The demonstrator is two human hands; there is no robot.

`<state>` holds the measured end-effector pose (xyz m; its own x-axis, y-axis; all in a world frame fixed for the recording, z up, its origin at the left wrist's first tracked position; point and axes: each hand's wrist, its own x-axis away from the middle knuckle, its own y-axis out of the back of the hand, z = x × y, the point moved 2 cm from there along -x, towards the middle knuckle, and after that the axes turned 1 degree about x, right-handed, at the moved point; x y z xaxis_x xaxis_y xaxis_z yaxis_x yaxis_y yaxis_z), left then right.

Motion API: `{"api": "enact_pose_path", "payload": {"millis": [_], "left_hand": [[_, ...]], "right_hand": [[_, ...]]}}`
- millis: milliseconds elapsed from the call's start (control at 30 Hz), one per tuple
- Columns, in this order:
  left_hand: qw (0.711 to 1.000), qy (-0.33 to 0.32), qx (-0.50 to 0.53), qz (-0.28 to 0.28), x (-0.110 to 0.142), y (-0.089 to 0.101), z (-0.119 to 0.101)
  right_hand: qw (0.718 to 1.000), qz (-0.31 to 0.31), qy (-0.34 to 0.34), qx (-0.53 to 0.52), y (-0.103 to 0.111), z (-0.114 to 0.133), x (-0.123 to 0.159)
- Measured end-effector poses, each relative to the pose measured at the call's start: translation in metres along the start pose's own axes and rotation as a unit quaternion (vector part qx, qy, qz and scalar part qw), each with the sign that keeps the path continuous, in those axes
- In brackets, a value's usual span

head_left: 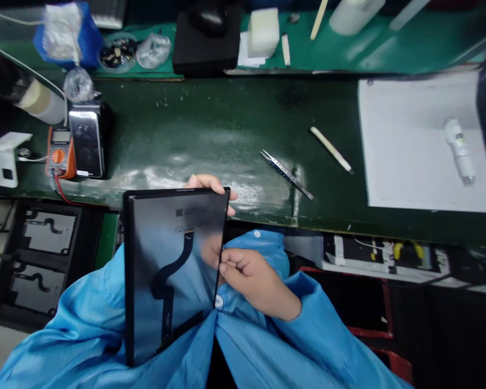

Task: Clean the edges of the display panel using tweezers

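A flat display panel (146, 270) with a black frame is held tilted in front of my body, its shiny metallic back facing me. A black ribbon cable (168, 281) curves down that back. My left hand (210, 186) grips the panel from behind; its fingers show over the top right corner, and the rest is hidden. My right hand (253, 278) is closed at the panel's right edge, thumb against bent fingers. Whether something small sits in that pinch cannot be seen. Metal tweezers (287, 174) and a pale stick (332, 150) lie on the green bench (210, 124) beyond.
On the left stand an orange multimeter (60, 154) and a phone-like device (87, 143). A black tray (75, 259) holds similar panels at lower left. Paper sheets (413, 151) with a white flashlight-like object (459, 151) lie right. A green shelf (356, 51) runs along the back.
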<state>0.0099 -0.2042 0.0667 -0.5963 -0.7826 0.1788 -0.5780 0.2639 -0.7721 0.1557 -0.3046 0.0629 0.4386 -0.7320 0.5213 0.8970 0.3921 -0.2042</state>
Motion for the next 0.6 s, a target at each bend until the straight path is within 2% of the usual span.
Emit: {"api": "enact_pose_path", "payload": {"millis": [133, 300, 433, 600], "left_hand": [[0.999, 0.019, 0.033, -0.037, -0.005, -0.011, 0.010], [0.998, 0.021, 0.018, -0.064, -0.005, -0.017, 0.006], [0.993, -0.025, 0.068, -0.092, 0.006, -0.019, -0.002], [0.995, 0.000, 0.087, -0.049, 0.005, -0.010, -0.002]], "right_hand": [[0.997, -0.057, 0.009, 0.056, -0.004, 0.001, 0.002], [0.985, -0.119, -0.012, 0.120, -0.004, 0.000, 0.001], [0.988, -0.100, -0.028, 0.118, -0.002, 0.002, -0.003], [0.994, -0.068, -0.039, 0.079, 0.000, -0.008, -0.008]]}}
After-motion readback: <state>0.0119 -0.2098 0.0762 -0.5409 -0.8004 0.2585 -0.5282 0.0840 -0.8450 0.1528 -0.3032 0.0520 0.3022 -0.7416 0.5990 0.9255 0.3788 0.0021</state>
